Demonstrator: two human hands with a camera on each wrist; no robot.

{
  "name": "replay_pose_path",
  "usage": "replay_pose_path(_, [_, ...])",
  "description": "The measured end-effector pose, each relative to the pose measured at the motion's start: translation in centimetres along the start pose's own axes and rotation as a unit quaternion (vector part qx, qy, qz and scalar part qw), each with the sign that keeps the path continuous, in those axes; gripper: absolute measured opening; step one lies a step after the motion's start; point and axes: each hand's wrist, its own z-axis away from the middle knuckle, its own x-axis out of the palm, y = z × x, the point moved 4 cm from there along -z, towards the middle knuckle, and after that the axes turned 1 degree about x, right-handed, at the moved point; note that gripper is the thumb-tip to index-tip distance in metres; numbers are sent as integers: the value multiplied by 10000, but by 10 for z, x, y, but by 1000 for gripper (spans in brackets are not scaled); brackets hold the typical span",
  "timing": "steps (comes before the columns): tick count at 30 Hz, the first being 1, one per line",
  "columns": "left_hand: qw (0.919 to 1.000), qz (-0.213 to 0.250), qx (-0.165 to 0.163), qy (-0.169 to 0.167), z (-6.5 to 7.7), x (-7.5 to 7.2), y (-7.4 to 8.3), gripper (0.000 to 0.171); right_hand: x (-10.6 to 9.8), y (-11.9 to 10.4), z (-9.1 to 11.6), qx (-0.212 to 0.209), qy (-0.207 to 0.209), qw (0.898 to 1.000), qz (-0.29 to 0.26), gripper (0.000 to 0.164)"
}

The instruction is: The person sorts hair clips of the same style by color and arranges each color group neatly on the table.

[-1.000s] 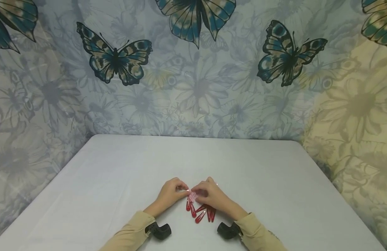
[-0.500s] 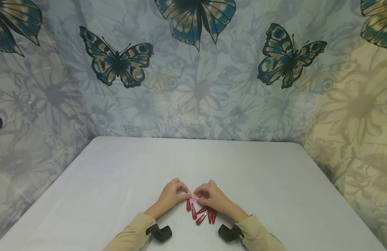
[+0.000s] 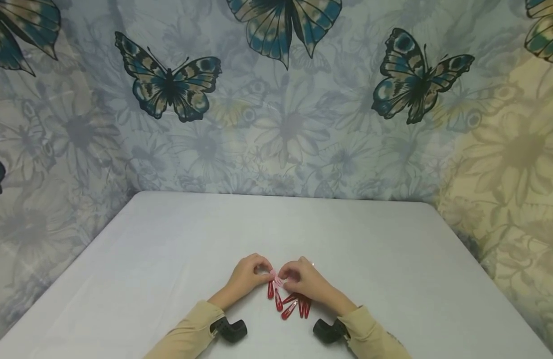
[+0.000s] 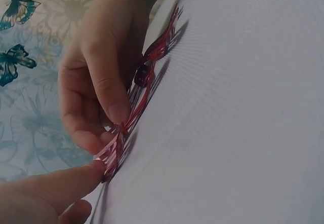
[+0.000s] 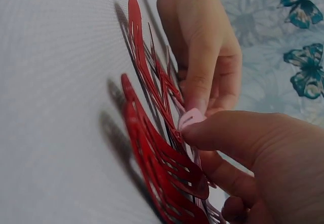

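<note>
On the counter [image 3: 213, 229] we see plain white, unpatterned. Lying on it, the hair clips [image 3: 278, 301] are glossy red, and just above it the clip [image 5: 196, 113] between the fingers is pale pink. At the counter's near side, we find both sleeves [image 3: 186, 324] plain tan and the wrist mounts [image 3: 233, 331] black. Behind the counter, the wall covering [image 3: 289, 172] is pale grey-blue, patterned with faint grey flowers; beyond the counter's right side it turns soft yellow. Its printed butterflies [image 3: 170, 89] mix teal-blue and cream with black outlines.
</note>
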Motion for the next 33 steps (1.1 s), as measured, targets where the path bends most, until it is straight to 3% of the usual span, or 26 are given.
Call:
replay_pose_path(6, [9994, 239, -234, -102, 2, 4, 2, 10, 0, 0, 3, -71, -89, 9996, -258, 27])
replay_pose_path(13, [9973, 648, -342, -58, 0, 2, 2, 10, 0, -1, 3, -228, -23, 9997, -86, 24])
replay_pose_path(21, [9939, 978, -491, 141, -4, -2, -1, 5, -1, 0, 0, 0, -97, 10000, -14, 27])
replay_pose_path(29, [9755, 1900, -868, 685, -5, -14, 9, 14, 1, 1, 1, 29, -111, 9999, -39, 26])
replay_pose_path(33, [9824, 1593, -840, 505, -7, -15, 1, 6, 1, 2, 2, 23, -128, 9999, -59, 25])
